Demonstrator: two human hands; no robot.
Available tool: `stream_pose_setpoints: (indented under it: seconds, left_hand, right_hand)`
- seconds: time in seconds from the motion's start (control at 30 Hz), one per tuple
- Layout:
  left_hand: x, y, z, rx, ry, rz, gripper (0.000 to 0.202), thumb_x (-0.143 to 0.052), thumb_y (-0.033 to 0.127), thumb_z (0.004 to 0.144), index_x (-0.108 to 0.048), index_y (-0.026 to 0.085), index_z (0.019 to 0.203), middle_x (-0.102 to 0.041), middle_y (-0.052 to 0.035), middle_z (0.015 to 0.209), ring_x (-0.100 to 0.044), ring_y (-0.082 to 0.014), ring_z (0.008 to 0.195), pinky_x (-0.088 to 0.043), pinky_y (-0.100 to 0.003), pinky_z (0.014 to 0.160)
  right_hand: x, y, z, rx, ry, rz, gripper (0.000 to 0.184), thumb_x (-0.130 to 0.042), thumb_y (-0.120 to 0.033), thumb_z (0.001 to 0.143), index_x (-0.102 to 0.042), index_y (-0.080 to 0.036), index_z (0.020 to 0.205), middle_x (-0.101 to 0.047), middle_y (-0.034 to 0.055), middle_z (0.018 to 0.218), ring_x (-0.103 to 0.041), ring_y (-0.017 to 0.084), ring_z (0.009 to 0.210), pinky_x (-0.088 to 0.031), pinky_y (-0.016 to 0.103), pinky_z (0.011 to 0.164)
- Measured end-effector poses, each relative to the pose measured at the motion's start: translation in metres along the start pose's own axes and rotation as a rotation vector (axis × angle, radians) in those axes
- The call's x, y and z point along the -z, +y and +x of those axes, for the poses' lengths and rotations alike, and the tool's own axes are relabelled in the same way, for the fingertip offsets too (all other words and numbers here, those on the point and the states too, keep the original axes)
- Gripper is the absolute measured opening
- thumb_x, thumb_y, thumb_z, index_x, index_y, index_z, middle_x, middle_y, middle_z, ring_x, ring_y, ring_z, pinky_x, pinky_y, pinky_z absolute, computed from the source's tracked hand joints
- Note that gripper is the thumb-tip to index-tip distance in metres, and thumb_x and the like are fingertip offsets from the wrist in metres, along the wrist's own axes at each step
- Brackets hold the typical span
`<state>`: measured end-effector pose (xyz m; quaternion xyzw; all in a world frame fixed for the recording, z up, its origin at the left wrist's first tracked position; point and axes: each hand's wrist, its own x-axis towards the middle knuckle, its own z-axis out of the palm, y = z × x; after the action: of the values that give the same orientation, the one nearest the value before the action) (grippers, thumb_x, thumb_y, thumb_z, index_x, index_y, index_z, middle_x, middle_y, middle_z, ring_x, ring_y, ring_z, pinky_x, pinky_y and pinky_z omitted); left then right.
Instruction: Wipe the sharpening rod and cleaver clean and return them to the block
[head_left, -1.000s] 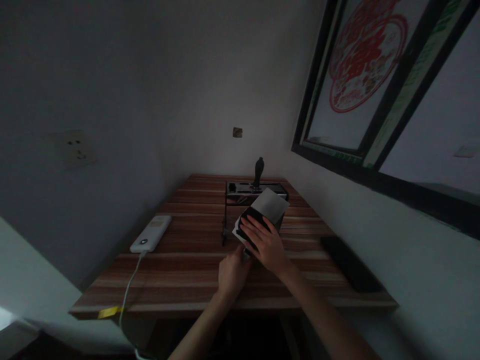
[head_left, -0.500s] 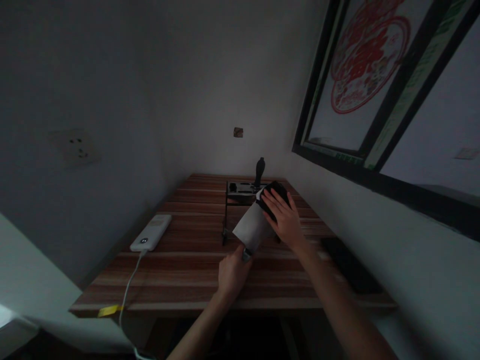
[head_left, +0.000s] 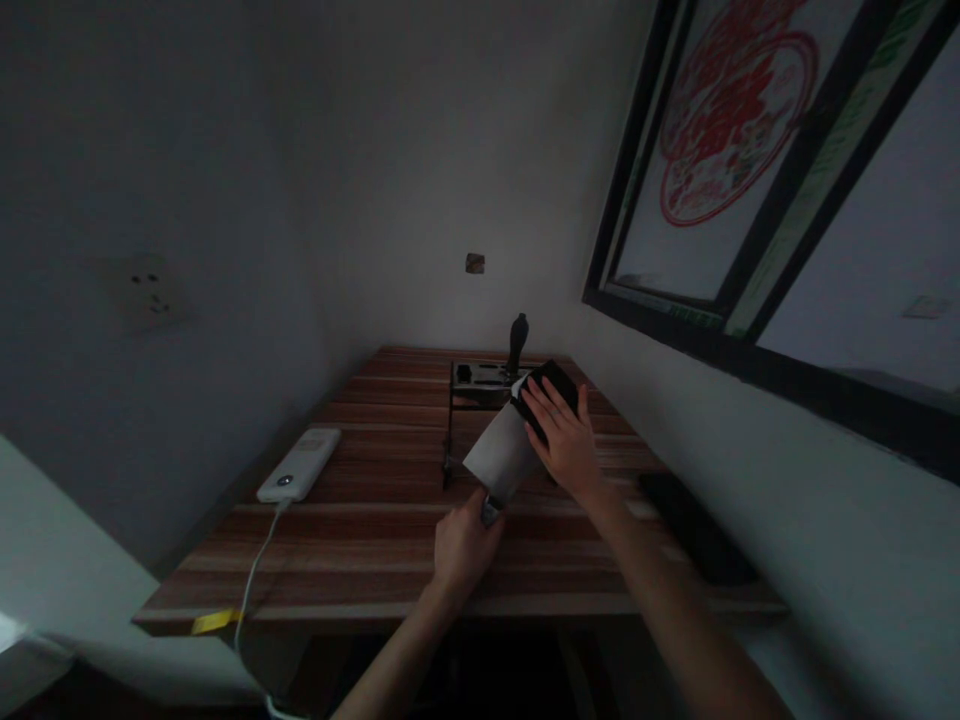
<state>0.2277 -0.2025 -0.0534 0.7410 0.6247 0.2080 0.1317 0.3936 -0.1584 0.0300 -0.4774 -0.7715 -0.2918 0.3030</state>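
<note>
A cleaver (head_left: 499,455) with a broad pale blade is tilted above the table, its blade pointing up and away to the right. My left hand (head_left: 466,543) is closed around its handle near the blade's base. Over the blade's far end my right hand (head_left: 561,432) presses a black cloth (head_left: 556,385), fingers laid along it and thumb apart. The cloth hides that end of the blade. Just behind stands a knife rack (head_left: 487,375) with slots in its top, and a dark knife handle (head_left: 517,340) rises from it. The cleaver and right hand cover part of the rack.
The wood-striped table (head_left: 360,540) meets walls on its far side. A white power bank (head_left: 301,465) with a cable (head_left: 255,580) lies at left, near a yellow tag (head_left: 214,622) at the front edge. A flat dark object (head_left: 697,525) lies at right.
The view has shifted very slightly. Both hands, the cleaver and the cloth keep nearly the same positions.
</note>
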Motion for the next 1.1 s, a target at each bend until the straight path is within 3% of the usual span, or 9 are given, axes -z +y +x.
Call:
stream_pose_setpoints:
  seconds: [0.4, 0.57, 0.77, 1.1]
  left_hand:
    - [0.001, 0.001, 0.001, 0.017, -0.044, -0.01, 0.029, -0.044, 0.033, 0.081, -0.05, 0.023, 0.108, -0.066, -0.0051, 0.093, -0.062, -0.0191, 0.085, -0.041, -0.025, 0.069]
    - [-0.006, -0.006, 0.002, 0.015, -0.101, 0.012, 0.025, -0.038, 0.021, 0.081, -0.061, 0.016, 0.089, -0.067, -0.0094, 0.089, -0.062, -0.0201, 0.083, -0.042, -0.026, 0.07]
    - [-0.009, -0.011, 0.002, -0.021, -0.056, -0.043, 0.029, -0.038, 0.019, 0.082, -0.061, 0.014, 0.1, -0.066, -0.011, 0.094, -0.061, -0.0203, 0.087, -0.043, -0.027, 0.073]
    - [-0.011, -0.013, 0.002, -0.021, -0.034, -0.07, 0.03, -0.042, 0.015, 0.077, -0.06, 0.012, 0.101, -0.066, -0.0117, 0.095, -0.061, -0.021, 0.089, -0.043, -0.026, 0.076]
  right_hand:
    - [-0.016, -0.057, -0.04, 0.102, -0.112, 0.149, 0.046, -0.033, -0.028, 0.09, -0.026, -0.021, 0.135, -0.035, 0.0034, 0.137, -0.025, 0.019, 0.129, -0.006, 0.047, 0.107]
    - [-0.02, -0.076, -0.054, 0.143, -0.164, 0.256, 0.047, -0.033, -0.027, 0.09, -0.023, -0.022, 0.136, -0.038, 0.0011, 0.135, -0.025, 0.016, 0.129, -0.004, 0.044, 0.108]
    - [-0.021, -0.079, -0.06, 0.186, -0.191, 0.341, 0.048, -0.035, -0.028, 0.09, -0.023, -0.02, 0.136, -0.04, 0.0009, 0.134, -0.025, 0.016, 0.129, -0.006, 0.044, 0.108]
    - [-0.023, -0.071, -0.059, 0.262, -0.196, 0.301, 0.052, -0.036, -0.036, 0.089, -0.022, -0.019, 0.136, -0.039, 0.0036, 0.134, -0.025, 0.017, 0.129, -0.011, 0.043, 0.107]
